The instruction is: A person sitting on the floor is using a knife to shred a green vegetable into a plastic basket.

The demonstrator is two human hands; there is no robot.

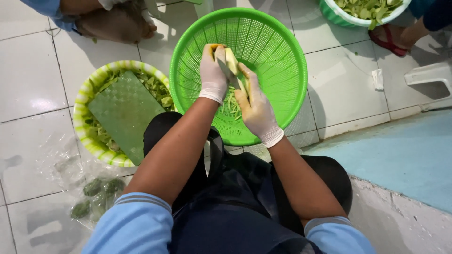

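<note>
Watching the feed, here's what's sitting around the edges. Left of centre I see a round bowl with a green and white striped rim [81,113], full of green peelings and scraps, and a flat green cutting board [123,109] lies tilted across it. Lower left, a clear plastic bag [80,188] is crumpled on the white tiled floor [28,80] with a few dark green fruits [101,187] inside. Upper left, another person's bare foot [115,23] rests on the tiles. Top right there's a second green bowl [336,15] heaped with cut green pieces, and just beside it a foot in a red sandal [391,41]. A blue raised ledge [405,155] fills the right side.
</note>
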